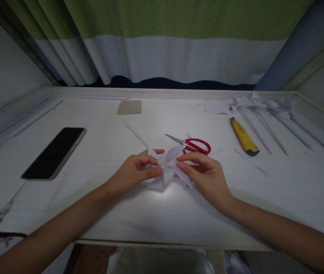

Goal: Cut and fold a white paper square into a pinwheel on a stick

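Observation:
Both hands hold a white paper flower (169, 173) with several petal-like flaps, just above the front middle of the table. My left hand (143, 167) pinches its left side between thumb and fingers. On the right side, my right hand (200, 171) grips a flap with thumb and forefinger. A thin white paper stick (135, 134) runs out beyond my left fingers; whether it joins the flower is hidden. Right behind the flower lie red-handled scissors (196, 145), their blades pointing left.
A yellow box cutter (244, 137) lies at right, beside several paper flowers (264, 104) on rolled stems. A phone (55, 152) lies at left, near rolled paper tubes (36, 116). A brown cardboard square (129, 107) is at the back of the white table (107, 224). A curtain (179, 53) hangs behind.

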Available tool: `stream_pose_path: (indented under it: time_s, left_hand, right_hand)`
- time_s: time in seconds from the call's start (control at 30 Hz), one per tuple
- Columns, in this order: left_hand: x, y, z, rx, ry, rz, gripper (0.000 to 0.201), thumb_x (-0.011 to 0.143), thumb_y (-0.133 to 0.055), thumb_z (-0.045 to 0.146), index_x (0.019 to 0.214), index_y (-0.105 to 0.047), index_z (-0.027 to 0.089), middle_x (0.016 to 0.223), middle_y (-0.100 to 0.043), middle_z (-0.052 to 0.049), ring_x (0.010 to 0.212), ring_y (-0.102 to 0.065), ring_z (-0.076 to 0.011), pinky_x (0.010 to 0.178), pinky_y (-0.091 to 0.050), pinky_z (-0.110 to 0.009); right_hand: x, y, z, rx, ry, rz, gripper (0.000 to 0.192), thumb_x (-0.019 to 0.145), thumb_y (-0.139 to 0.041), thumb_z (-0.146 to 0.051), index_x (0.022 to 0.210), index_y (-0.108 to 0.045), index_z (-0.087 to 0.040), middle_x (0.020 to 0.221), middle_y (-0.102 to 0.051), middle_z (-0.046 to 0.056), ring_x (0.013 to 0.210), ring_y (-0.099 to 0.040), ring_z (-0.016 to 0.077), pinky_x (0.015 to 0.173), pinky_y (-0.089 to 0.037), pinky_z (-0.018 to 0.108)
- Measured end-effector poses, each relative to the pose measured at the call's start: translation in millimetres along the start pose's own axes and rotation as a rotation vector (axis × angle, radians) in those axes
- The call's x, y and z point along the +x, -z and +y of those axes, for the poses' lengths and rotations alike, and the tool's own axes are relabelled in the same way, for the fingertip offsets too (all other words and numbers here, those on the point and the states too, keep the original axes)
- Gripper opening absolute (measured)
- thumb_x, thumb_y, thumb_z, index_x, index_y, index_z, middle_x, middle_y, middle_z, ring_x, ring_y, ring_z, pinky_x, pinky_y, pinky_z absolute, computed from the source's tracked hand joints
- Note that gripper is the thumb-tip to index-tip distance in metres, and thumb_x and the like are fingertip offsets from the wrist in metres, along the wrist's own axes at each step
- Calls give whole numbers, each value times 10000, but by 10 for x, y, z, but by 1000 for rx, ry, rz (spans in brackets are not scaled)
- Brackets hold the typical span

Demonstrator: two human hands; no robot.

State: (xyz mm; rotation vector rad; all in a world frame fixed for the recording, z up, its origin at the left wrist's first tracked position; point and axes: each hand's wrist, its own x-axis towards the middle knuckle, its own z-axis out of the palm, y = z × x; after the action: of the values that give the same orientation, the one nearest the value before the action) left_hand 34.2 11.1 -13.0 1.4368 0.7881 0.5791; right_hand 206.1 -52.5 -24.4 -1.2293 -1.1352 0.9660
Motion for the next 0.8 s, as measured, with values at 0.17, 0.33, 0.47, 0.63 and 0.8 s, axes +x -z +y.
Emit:
stream_pose_path:
  time_s: [0.17,0.33,0.47,0.63,0.8]
  left_hand:
    - [-6,-1,17,2,9,2,39,654,-632,213,637,-633,177,1203,-476,-39,1095,-439,-210,959,-248,-341]
    - [-16,3,24,5,14,-20,49,652,-634,208,652,-625,160,1225,-451,-59,1086,-446,-222,936,-282,-356]
    - [-16,3,22,-14,22,-35,59,653,-635,208,661,-624,151,1251,-424,-76,1115,-419,-249,916,-300,-382]
    - [-18,8,11,-48,27,-50,74,644,-644,220,688,-640,159,1239,-435,-68,1092,-437,-246,901,-311,-372]
    - [-21,11,-4,-70,46,-41,89,631,-659,224,692,-639,162,1218,-452,-64,1064,-461,-240,899,-311,-381]
  right_hand:
    - [-11,-3,-20,-65,42,24,110,683,-606,-175,750,-671,-234,700,-670,-15,642,-602,112,507,-486,205]
    - [-12,5,-6,-68,36,36,95,654,-636,-193,743,-650,-219,727,-663,-11,659,-602,116,534,-488,212]
    - [-22,11,-35,-69,-20,-18,226,656,-638,-215,881,-617,-225,834,-651,10,650,-596,116,534,-490,227]
    - [-38,8,-78,-149,-13,-108,210,702,-598,-235,912,-606,-222,915,-639,25,661,-587,120,555,-490,244]
    - [-31,13,-101,-244,1,-182,155,739,-560,-252,885,-568,-200,875,-608,15,673,-572,110,536,-467,212]
